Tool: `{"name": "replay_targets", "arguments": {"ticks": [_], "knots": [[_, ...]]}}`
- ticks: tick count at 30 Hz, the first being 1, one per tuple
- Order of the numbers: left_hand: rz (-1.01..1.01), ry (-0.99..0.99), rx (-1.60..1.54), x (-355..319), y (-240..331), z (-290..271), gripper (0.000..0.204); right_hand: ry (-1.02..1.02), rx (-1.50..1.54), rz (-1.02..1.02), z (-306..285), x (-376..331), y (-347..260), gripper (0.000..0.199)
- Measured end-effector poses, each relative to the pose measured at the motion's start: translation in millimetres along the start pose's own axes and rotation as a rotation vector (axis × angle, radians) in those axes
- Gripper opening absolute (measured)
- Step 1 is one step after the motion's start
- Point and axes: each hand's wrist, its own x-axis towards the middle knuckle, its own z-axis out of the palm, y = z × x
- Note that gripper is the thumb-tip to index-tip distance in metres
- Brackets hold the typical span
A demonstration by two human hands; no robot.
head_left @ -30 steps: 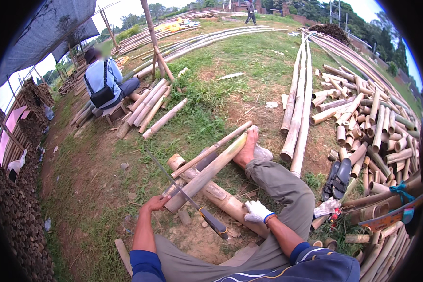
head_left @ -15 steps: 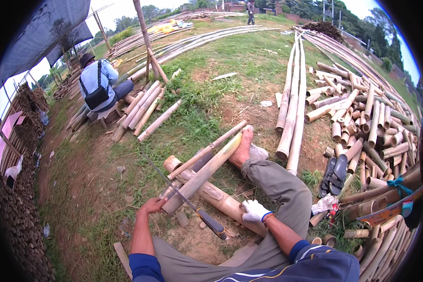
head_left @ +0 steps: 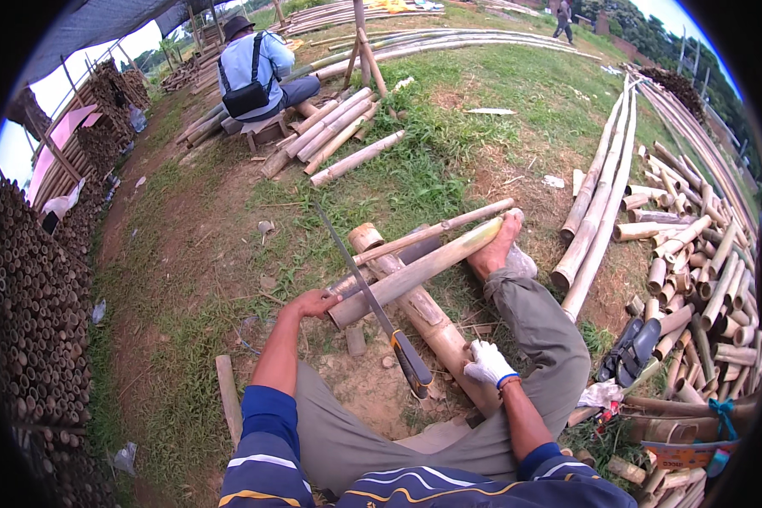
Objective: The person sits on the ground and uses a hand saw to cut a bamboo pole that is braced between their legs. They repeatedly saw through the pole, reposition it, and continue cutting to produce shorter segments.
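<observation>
My bare left hand (head_left: 317, 302) grips the near end of a grey-green bamboo pole (head_left: 398, 286). That pole lies slantwise over a thicker bamboo log (head_left: 427, 315). My bare foot (head_left: 497, 247) presses against its far end, beside a thinner bamboo stick (head_left: 449, 224). A handsaw (head_left: 411, 364) with a black and yellow handle leans across the pole near my left hand, blade pointing away, with neither hand on it. My right hand (head_left: 488, 364), in a white glove, rests by the log's near part with its fingers curled; whatever they may hold is hidden.
Cut bamboo tubes (head_left: 711, 279) are heaped at right, near black sandals (head_left: 628, 349) and long poles (head_left: 601, 199). A stack of tubes (head_left: 38, 339) rises at left. Another person (head_left: 258, 68) sits at far left beside bamboo lengths (head_left: 339, 131); someone (head_left: 564, 21) walks far off.
The view has swung left, shifting the scene rightward. My left hand stays at the pole's end and the saw keeps leaning there. My gloved hand remains beside the log.
</observation>
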Motion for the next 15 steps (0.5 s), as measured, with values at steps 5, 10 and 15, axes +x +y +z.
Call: {"name": "replay_targets", "arguments": {"ticks": [5, 10, 15], "knots": [[-0.001, -0.045, 0.005, -4.7, -2.1, -0.7, 0.081, -0.022, -0.008, 0.007, 0.0, -0.5, -4.4, 0.058], [0.015, -0.048, -0.017, -6.3, -4.3, -2.4, 0.080, 0.001, -0.023, -0.042, 6.0, 4.1, -0.7, 0.058], [0.073, -0.064, 0.001, 12.1, 26.6, 5.6, 0.078, 0.091, -0.036, 0.002, 3.5, -8.4, 22.5, 0.058]]}}
